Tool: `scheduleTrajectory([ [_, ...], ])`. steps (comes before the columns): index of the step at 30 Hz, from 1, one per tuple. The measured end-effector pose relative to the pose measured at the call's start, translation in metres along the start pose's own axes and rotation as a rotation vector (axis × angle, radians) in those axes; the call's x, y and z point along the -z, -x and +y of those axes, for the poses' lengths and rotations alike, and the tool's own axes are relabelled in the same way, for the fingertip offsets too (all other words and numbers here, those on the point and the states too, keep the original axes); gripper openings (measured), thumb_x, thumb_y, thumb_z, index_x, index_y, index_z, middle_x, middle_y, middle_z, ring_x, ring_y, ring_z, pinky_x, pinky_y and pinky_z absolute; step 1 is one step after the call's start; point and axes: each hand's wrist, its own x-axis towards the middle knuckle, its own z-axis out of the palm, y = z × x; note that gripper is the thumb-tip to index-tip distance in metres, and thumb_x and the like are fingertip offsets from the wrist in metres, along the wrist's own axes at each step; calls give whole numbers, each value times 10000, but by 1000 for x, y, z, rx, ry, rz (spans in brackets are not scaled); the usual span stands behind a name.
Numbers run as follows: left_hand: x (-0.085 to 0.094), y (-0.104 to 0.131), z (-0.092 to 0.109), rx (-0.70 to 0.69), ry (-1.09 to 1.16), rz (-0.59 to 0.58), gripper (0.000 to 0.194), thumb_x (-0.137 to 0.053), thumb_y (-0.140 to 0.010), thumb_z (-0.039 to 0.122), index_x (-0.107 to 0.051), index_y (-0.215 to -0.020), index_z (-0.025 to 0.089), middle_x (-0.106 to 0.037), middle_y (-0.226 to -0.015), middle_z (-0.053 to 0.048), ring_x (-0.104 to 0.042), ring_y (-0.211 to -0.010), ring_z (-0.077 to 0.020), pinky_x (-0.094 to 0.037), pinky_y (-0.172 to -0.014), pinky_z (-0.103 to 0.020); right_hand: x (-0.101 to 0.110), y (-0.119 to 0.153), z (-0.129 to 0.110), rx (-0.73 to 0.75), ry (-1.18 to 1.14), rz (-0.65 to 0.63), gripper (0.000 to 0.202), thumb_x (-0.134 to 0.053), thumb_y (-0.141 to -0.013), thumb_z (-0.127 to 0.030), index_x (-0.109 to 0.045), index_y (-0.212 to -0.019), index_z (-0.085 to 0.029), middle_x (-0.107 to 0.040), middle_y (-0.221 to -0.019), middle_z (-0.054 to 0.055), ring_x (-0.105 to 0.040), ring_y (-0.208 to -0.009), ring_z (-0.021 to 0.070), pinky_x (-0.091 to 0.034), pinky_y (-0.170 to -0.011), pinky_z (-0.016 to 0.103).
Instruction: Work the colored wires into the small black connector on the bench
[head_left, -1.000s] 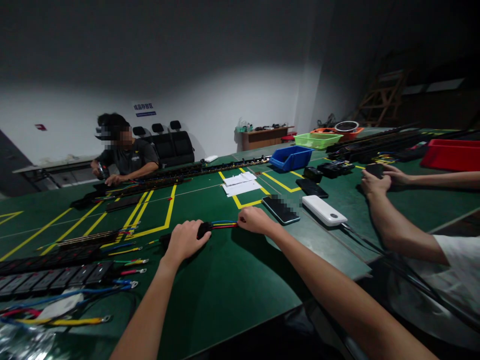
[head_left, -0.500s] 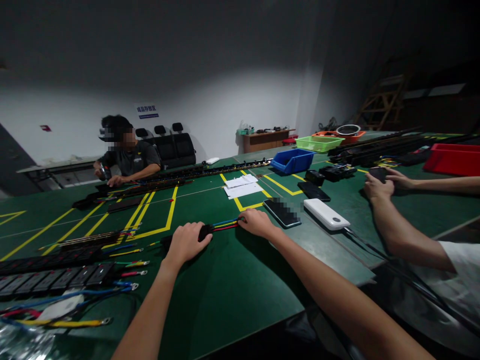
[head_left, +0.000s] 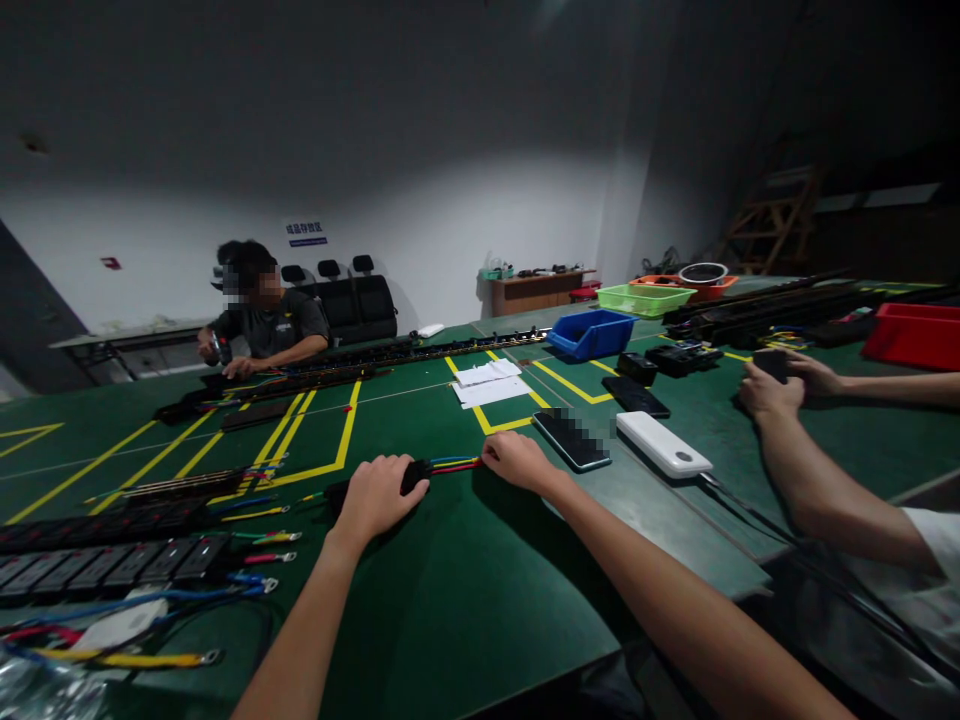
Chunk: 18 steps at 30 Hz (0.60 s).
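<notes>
My left hand point(head_left: 384, 492) is closed over a black part point(head_left: 412, 477) on the green table, mostly hidden under the palm. Blue, yellow and red wires point(head_left: 454, 465) run from that part toward the right. At their far end my right hand point(head_left: 517, 458) is closed, its fingers pinching the wires; the wire tips are hidden. Another short green-yellow wire end point(head_left: 312, 497) pokes out to the left of my left hand. A smartphone point(head_left: 571, 438) lies just beyond my right hand.
At left lie black socket strips point(head_left: 150, 562) with ring-terminal wires. A white power bank point(head_left: 663, 444) with a cable, white papers point(head_left: 491, 382), and a blue bin point(head_left: 590, 333) stand farther right. One co-worker point(head_left: 270, 320) sits across; another person's hands point(head_left: 780, 385) hold a black object at right.
The whole view has shifted slightly, so things sit a little lower and farther right. Both hands keep their hold on the black part and wires.
</notes>
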Motion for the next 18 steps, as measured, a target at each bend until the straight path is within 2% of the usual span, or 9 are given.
scheduleTrajectory([
  [11,2,1,0,17,57,-40,542,-410,-952,614,-670,-1189,202,-711,-1073,-111,-645,-952,-263,-475,-827,-396,-4,0,-1,-67,-105,1,264,-438,-1013,-297,-678,-998,-190,-708,-1065,87,-661,-950,199,-378,-706,260],
  [18,-2,1,-1,3,37,12,516,-419,-953,591,-676,-1160,196,-713,-1049,-113,-646,-958,-280,-465,-842,-418,-9,-4,1,-110,-112,-12,264,-447,-1011,-342,-675,-1038,-211,-712,-1090,83,-660,-993,219,-378,-714,270],
])
